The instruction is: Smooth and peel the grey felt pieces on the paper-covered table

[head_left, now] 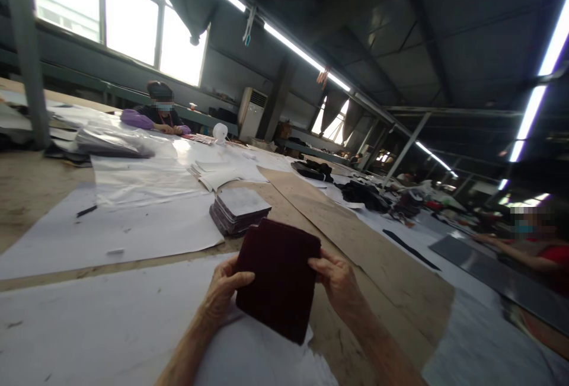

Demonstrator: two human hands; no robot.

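A dark maroon, roughly square panel (278, 282) is held up over the table between both hands; whether it is leather or fabric I cannot tell. My left hand (224, 288) pinches its left edge, thumb lying on the near face. On the opposite edge, my right hand (335, 273) grips with its thumb in front and the fingers partly hidden behind. Just beyond the panel stands a stack of similar dark-edged pieces (240, 211), topped by a pale grey face. White sheets (111, 321) lie under and beside my hands.
Brown board (338, 214) runs across the table. Clear plastic-covered sheets (111, 137) and loose white pieces (217, 174) lie farther off. Black cloth (364, 195) is heaped to the right. A person in purple sleeves (137, 119) sits across; another in red (553, 255) works at right. A metal post (29, 54) rises at left.
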